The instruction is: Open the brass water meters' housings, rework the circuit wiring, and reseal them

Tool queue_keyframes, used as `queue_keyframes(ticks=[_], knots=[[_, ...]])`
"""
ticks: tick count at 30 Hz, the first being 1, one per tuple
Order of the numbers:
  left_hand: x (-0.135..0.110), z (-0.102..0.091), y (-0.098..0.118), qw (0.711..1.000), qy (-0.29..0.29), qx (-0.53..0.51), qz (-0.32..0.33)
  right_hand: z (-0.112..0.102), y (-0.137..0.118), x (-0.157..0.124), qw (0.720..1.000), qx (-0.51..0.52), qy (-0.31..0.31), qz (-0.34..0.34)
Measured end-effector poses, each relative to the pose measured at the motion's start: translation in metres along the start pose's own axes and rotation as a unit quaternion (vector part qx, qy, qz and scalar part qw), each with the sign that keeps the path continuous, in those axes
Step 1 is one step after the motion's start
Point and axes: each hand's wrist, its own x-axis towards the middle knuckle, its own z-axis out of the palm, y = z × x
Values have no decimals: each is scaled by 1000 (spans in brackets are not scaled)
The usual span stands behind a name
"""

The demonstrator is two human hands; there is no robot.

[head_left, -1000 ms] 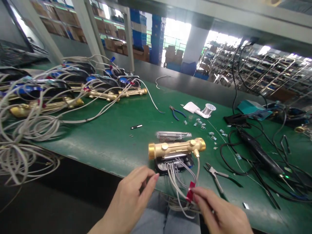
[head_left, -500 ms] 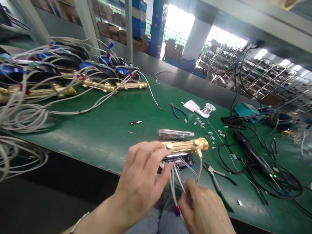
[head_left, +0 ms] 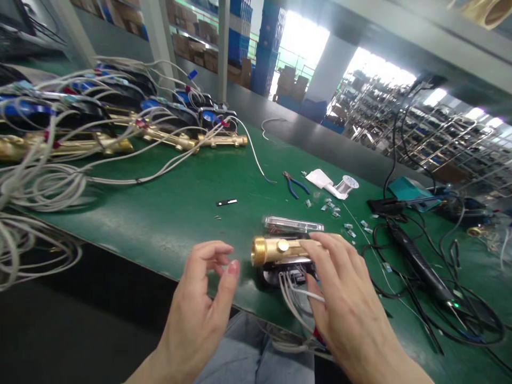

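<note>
A brass pipe body [head_left: 294, 249] with a threaded end lies on the bench in front of me. My right hand [head_left: 350, 296] grips its right part, fingers over the top and thumb below, hiding that end. Under the brass sits a black housing [head_left: 266, 277] with grey and white wires [head_left: 288, 298] running out towards my lap. To the left of the threaded end, my left hand [head_left: 204, 290] hovers with curved fingers apart and nothing in it. Just behind the brass body rests a clear plastic strip-shaped piece [head_left: 294, 223].
Blue-handled cutters [head_left: 294, 186], a solder spool [head_left: 347, 186] and small scattered pieces [head_left: 330, 204] lie further back. A black soldering iron [head_left: 418, 258] with looping cables is at right. Brass bodies [head_left: 222, 140] with coiled cables [head_left: 52, 186] crowd the left. One small black strip [head_left: 226, 202] lies mid-bench.
My left hand has let go of the brass body and moved left. My right hand has left the wires and risen onto the brass body's right part.
</note>
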Motion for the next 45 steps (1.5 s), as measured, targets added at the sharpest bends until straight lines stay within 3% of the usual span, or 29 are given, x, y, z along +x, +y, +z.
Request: queue_keyframes(ticks=[2, 4, 7, 11, 13, 15, 18, 20, 24, 26, 27, 29, 32, 34, 36, 39, 42, 45], knots=[[-5, 1, -8, 996, -26, -43, -79, 7, 1, 12, 999, -39, -10, -21], [-8, 4, -14, 983, -87, -86, -134, 15, 2, 21, 996, -68, -37, -40], [-12, 10, -18, 965, -164, -136, -154, 25, 5, 27, 993, -89, -63, -44], [-17, 15, -15, 954, -188, -166, -164, 31, 13, 21, 997, -63, -22, -43], [-18, 15, -10, 943, -189, -195, -192, 30, 21, 14, 999, -26, 24, 0], [-18, 15, -5, 923, -202, -236, -228, 26, 29, 6, 992, 38, 49, 105], [-12, 21, 3, 866, -238, -330, -291, 18, 40, -5, 931, 158, 57, 325], [-6, 30, 9, 803, -270, -412, -335, 15, 43, -11, 876, 222, 66, 423], [5, 50, 24, 659, -374, -530, -381, 19, 39, -23, 801, 332, 95, 488], [6, 57, 31, 625, -402, -545, -387, 25, 37, -29, 773, 385, 97, 495], [6, 60, 35, 625, -401, -543, -391, 29, 36, -32, 762, 408, 94, 495], [6, 62, 41, 654, -377, -525, -392, 35, 37, -38, 746, 438, 90, 493], [11, 56, 48, 733, -329, -472, -363, 37, 41, -50, 735, 476, 36, 482], [19, 47, 53, 793, -314, -410, -322, 32, 47, -62, 746, 494, -33, 445], [28, 38, 55, 859, -301, -320, -263, 21, 55, -76, 790, 469, -106, 380], [33, 27, 55, 931, -279, -163, -172, -3, 66, -90, 899, 316, -135, 271], [30, 23, 49, 953, -266, -59, -129, -22, 61, -78, 967, 173, -14, 186], [24, 25, 44, 958, -260, -35, -113, -20, 41, -40, 981, 127, 92, 112]])
